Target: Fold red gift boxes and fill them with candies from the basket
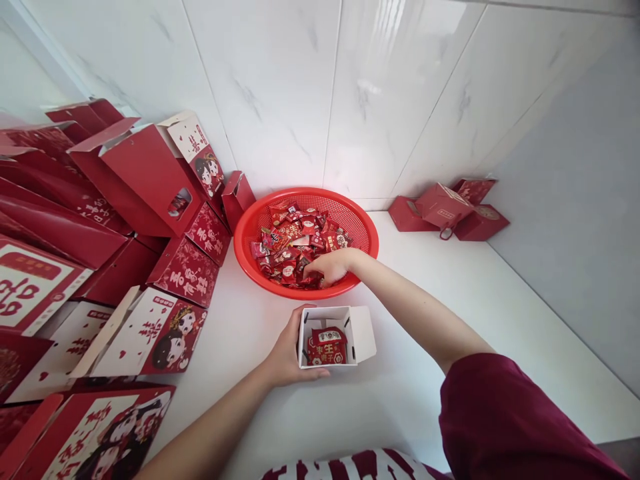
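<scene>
left hand (286, 355) gripping box (325, 316), opening upward, flap (364, 333) rightward, long axis unclear; right hand (332, 267) among sweets (289, 232), grip hidden.

Orange-red round plastic basket (244, 257); in it, small red wrapped packets (287, 255) printed white; before it, white rectangular cardboard box (365, 332); behind it, grey-veined white wall tiles (280, 87).
</scene>
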`<state>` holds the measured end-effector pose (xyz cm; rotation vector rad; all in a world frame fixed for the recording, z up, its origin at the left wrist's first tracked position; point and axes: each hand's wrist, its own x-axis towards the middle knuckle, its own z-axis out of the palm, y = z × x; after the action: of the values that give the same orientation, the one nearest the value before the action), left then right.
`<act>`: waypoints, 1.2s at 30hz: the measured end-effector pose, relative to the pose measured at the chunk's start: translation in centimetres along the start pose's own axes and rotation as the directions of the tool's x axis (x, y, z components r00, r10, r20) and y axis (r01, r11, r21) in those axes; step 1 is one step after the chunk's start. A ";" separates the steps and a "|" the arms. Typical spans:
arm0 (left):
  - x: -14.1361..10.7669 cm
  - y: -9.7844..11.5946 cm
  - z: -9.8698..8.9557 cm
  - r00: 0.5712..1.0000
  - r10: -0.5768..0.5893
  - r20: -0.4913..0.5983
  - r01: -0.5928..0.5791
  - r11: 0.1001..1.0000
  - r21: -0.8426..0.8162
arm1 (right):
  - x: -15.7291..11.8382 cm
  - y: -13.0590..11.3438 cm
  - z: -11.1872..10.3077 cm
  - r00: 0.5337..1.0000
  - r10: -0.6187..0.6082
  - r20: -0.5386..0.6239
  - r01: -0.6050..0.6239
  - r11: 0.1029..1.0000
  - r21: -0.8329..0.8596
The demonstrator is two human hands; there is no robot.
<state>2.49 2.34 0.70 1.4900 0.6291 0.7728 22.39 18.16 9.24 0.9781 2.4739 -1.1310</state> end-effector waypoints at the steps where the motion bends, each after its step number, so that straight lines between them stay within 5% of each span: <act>1: 0.0 0.0 0.0 1.000 0.001 -0.001 -0.001 1.000 -0.006 | -0.3 0.1 -0.1 1.000 -0.007 -0.005 0.007 1.000 0.017; 5: 0.0 0.1 0.1 1.000 0.003 0.007 -0.003 1.000 -0.031 | -1.6 0.5 0.0 0.982 -0.096 -0.160 0.133 0.961 0.241; 9: 0.0 0.1 0.2 1.000 0.021 0.006 -0.020 0.999 -0.046 | -3.1 0.2 1.1 0.878 -0.197 -0.437 0.412 0.776 0.477; 14: 0.1 0.0 0.1 1.000 0.014 0.006 -0.014 0.999 -0.035 | -5.2 -0.9 3.9 0.805 -0.174 -0.568 0.543 0.603 0.585; 20: 0.1 -0.1 0.1 1.000 0.020 0.004 -0.020 1.000 -0.002 | -5.3 -1.0 5.4 0.669 -0.043 -0.742 0.584 0.647 0.490; 25: 0.2 0.0 0.1 1.000 0.021 0.007 -0.021 1.000 -0.001 | -4.9 -1.5 5.5 0.684 -0.008 -0.729 0.466 0.775 0.428; 30: 0.1 0.0 0.1 1.000 0.014 0.011 -0.013 1.000 -0.012 | -5.3 -2.3 5.3 0.641 -0.099 -0.761 0.360 0.915 0.184; 32: 0.1 -0.1 0.1 1.000 0.008 0.011 -0.008 1.000 -0.016 | -6.0 -2.5 5.3 0.642 -0.128 -0.756 0.451 0.860 0.237; 36: 0.2 -0.2 0.1 0.999 0.038 0.006 -0.038 0.999 0.012 | -8.2 -3.4 5.7 0.722 -0.149 -0.675 0.605 0.608 0.513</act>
<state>2.72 2.44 0.47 1.5188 0.6040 0.7951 25.99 8.43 11.29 1.0756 2.8412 -2.4188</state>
